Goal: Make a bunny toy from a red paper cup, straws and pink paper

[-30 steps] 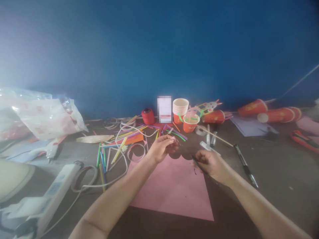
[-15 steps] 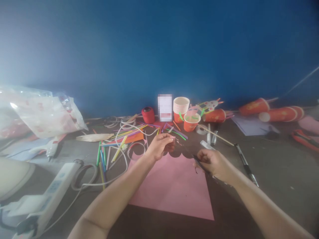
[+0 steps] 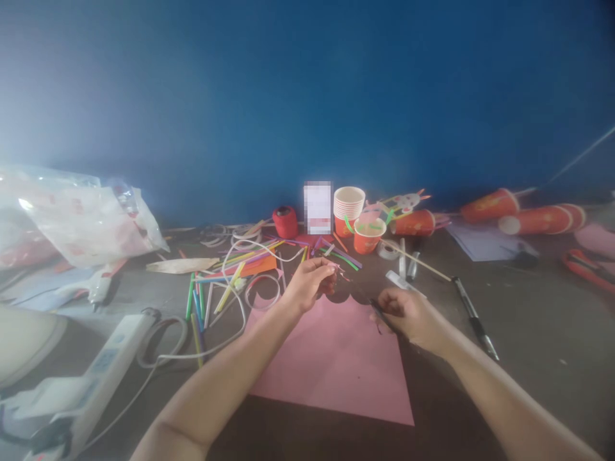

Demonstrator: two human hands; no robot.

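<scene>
A pink paper sheet (image 3: 331, 358) with a scalloped far edge lies flat on the dark table in front of me. My left hand (image 3: 310, 282) is over its far edge, fingers pinched on a small pink scrap (image 3: 339, 270). My right hand (image 3: 413, 317) rests at the sheet's right corner, closed round a dark thin tool (image 3: 377, 307), probably small scissors or a pen. The two hands are a short way apart.
Coloured straws (image 3: 225, 282) and a white cable (image 3: 240, 307) lie left of the sheet. Behind it are a red thread spool (image 3: 285, 221), stacked orange paper cups (image 3: 348, 208) and toppled cups (image 3: 538, 221). A black pen (image 3: 473, 317), power strip (image 3: 81, 384) and plastic bag (image 3: 81, 218) lie around.
Both hands stayed nearly in place; the left hand's fingers worked slightly on the pink scrap. The view shifted a little.
</scene>
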